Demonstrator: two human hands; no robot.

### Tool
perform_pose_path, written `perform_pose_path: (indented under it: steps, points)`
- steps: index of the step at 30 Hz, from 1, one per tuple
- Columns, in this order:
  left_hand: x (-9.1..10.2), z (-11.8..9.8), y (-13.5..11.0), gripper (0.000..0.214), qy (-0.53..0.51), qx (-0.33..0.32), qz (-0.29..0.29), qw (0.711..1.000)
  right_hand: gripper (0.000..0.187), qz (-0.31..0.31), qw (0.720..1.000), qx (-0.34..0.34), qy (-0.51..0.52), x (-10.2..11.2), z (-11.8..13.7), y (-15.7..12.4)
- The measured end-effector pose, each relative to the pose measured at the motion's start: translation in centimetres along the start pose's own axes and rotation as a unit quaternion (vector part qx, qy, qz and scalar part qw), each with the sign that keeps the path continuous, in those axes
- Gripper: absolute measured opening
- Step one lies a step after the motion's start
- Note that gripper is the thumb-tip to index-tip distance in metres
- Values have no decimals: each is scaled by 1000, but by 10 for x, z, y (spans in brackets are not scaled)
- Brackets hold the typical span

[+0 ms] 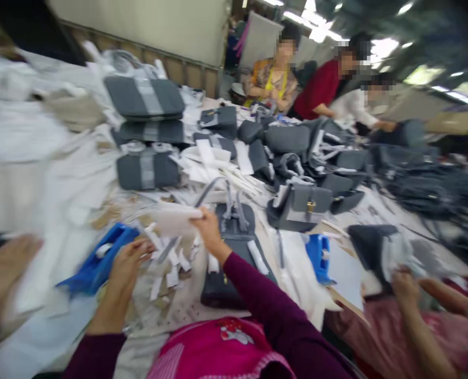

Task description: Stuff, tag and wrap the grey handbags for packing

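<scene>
Right hand (210,231), grip pinching a white sheet (174,222) left of the dark bag (240,247), left hand (129,258) farther left of the bag, its grip unclear, blue tape dispenser (94,267) leftmost, white scraps (173,277) beside the bag

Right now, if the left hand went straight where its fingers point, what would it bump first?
Probably the white scraps just beyond the left hand, though its height above them is unclear.

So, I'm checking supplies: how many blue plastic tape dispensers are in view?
2: one blue plastic tape dispenser beside the person's left hand, and a second dispenser to the right of the dark grey bag in front of the person. Others may be hidden.
</scene>
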State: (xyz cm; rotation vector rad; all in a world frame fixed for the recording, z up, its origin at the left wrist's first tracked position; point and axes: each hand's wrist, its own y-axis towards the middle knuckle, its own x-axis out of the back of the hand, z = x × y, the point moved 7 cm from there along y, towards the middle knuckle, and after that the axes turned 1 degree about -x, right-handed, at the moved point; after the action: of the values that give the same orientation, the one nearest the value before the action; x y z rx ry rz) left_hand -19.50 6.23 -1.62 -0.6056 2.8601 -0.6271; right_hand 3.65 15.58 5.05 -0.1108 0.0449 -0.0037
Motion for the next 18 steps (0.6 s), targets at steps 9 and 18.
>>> perform_pose_path:
  steps: [9,18]
  points:
    - [-8,36,-54,59,-207,102,98,968,18,192,912,259,-253,-4,19,-50]
    - [-21,78,-95,61,-283,113,90,948,26,318,860,251,-311,-22,-13,-115]
